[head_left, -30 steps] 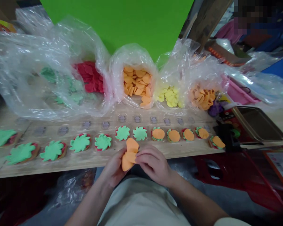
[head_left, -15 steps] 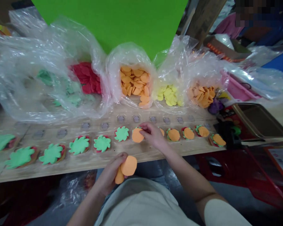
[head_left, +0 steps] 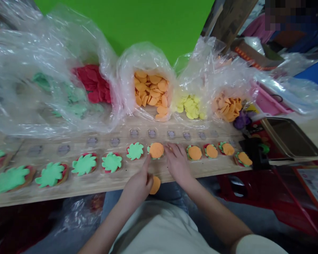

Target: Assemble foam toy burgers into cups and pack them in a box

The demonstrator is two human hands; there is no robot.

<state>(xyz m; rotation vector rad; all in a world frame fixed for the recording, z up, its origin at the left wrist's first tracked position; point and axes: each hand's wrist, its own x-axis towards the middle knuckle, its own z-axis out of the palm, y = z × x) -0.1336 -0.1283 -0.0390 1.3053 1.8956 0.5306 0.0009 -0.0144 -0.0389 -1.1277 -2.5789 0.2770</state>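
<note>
Standing near the worktop (head_left: 100, 185), I see the person's two hands on either side of one orange disc (head_left: 157, 150), which lies on a green leaf piece (head_left: 149, 149) in the front row. The left hand (head_left: 137, 185) is curled around a spare orange piece (head_left: 155, 185), whose round edge comes out beside it, and its index finger reaches to the disc's left edge. The right hand (head_left: 178, 164) has its fingers extended at the right side; I see nothing held in it, and I cannot tell whether its fingertips touch the disc.

If both sides are pushed unequally, the disc could slide and sit crooked. The spare orange piece is near the worktop's front edge, so a loosened grip could let it drop toward the lap. The right hand also covers one place in the row, and its palm could disturb what lies below, unnoticed. Farther left, some green leaf tops (head_left: 50, 174) sit off-centre on their stacks (head_left: 65, 173); a brushing forearm could shift them more.
</note>
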